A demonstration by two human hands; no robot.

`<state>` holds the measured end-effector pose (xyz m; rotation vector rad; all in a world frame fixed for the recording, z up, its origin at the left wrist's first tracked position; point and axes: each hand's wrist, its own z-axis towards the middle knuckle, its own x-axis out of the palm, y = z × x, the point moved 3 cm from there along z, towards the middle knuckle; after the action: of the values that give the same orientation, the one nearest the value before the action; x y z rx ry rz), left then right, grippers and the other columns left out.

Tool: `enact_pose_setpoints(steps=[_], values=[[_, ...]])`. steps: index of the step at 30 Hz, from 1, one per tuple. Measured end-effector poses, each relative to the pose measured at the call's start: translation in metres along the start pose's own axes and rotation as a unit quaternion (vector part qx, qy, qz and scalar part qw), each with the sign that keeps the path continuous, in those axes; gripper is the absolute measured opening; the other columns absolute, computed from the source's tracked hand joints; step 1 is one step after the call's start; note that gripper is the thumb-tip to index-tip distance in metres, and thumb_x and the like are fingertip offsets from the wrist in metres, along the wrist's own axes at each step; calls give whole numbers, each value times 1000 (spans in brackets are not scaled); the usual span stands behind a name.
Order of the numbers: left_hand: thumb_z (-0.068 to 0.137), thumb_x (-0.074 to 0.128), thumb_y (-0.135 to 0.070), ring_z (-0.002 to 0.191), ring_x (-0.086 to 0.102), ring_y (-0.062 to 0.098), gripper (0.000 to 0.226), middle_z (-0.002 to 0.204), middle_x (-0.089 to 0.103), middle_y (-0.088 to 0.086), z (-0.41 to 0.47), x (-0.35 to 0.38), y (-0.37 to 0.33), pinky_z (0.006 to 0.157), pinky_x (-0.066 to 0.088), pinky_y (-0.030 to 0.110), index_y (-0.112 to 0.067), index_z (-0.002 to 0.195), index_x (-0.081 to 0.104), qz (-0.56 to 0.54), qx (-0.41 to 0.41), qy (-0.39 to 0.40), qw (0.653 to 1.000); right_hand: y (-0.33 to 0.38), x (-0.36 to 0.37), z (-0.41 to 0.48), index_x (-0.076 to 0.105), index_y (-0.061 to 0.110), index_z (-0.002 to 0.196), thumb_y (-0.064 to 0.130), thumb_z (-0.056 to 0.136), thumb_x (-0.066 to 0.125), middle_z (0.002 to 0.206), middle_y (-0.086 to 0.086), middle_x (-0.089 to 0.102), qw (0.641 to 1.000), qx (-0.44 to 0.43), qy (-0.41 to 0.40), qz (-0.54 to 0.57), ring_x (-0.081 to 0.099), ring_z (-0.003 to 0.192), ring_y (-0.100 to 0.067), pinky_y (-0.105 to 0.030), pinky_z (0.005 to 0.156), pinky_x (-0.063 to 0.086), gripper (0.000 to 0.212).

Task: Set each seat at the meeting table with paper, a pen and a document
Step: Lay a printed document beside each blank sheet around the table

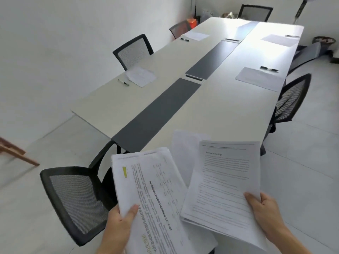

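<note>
— Where are the documents?
— Both are held above the near end of the table [229,110]. The left hand [119,226] grips the yellow-marked stack [146,195] at its lower corner. The thumb is pressed flat on the top page, and the other fingers are hidden beneath.
— And the right?
— The right hand [264,211] holds the plain-text document [223,180] by its right edge. The thumb lies on the printed face and the fingers curl round behind. This document's left edge lies over the stack.
— Anything under them?
— A blank sheet [183,143] lies on the table's near end, partly hidden behind both.
— And the seats further along?
— On the left, the near-left sheet [141,76] has the near-left pen [123,82] just beside it. Farther on are the far-left sheet [196,35] and the far-left pen [185,40]. On the right, the near-right sheet [258,78] lies with the near-right pen [269,69]. Beyond it are the far-right sheet [278,40] and the far-right pen [292,36].
— What else?
— A dark strip [156,114] runs down the table's middle. A black mesh chair [77,200] stands just left of the hands.
</note>
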<state>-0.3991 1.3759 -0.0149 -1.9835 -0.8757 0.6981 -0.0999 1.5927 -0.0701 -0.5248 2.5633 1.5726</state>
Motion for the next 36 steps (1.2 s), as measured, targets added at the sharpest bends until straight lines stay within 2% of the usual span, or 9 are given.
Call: enact_pose_setpoints(steps=[4,8,12,15,18,21,25,30,36], values=[[92,57,-6,77,70,29,8,77,76,7,13,-2,-21,68,54,36,-7,93,64,-71,-21,-58,996,64,50,62,64,6,100,9,98,54,88,-8,67,997,-26,49,-44,64,74,-19,-26,60,47,10],[92,57,-7,81,69,29,10,83,75,9,35,-18,-32,69,53,35,-3,97,65,-90,-35,-110,989,111,113,117,66,3,106,7,96,56,98,-14,69,994,-45,83,-50,65,79,-27,-33,76,51,15],[91,59,-6,76,68,26,8,67,75,1,70,-41,-39,66,52,33,-6,87,66,-74,-48,-145,985,149,191,163,65,1,113,8,95,57,104,-12,67,995,-51,81,-24,63,87,-27,-34,82,52,21],[90,60,-6,76,67,26,8,79,73,8,101,-58,-52,70,51,34,-8,85,65,-56,-50,-145,986,169,252,196,62,0,120,7,95,56,109,-12,64,997,-24,70,14,61,94,-27,-36,85,51,27],[89,63,-9,73,61,23,6,82,67,10,133,-79,-63,68,45,31,-6,85,62,-53,-67,-168,982,169,313,222,60,4,116,13,94,57,109,-13,61,997,23,71,24,59,94,-31,-39,78,52,24],[88,66,-13,79,63,28,16,88,68,14,166,-97,-64,75,47,35,0,97,62,-54,-90,-174,979,150,364,237,55,8,105,16,94,60,107,-14,59,995,87,57,9,57,86,-31,-39,72,52,15],[88,64,-8,80,67,28,3,85,71,13,203,-113,-69,74,49,35,-6,87,66,-46,-92,-161,982,121,405,247,54,9,105,13,92,62,89,-13,57,984,172,44,-29,53,67,-25,-33,55,50,16],[90,62,-8,79,69,27,6,83,75,8,233,-124,-75,69,51,32,-8,88,68,-45,-96,-130,986,112,428,264,57,7,112,13,89,67,104,-17,60,975,204,48,-70,61,89,-33,-42,73,59,26],[91,59,-6,81,73,27,12,88,77,9,258,-119,-81,69,55,35,-8,97,69,-60,-95,-96,989,115,438,282,57,6,105,15,86,71,106,-19,64,973,186,66,-116,66,93,-36,-41,67,60,25]])
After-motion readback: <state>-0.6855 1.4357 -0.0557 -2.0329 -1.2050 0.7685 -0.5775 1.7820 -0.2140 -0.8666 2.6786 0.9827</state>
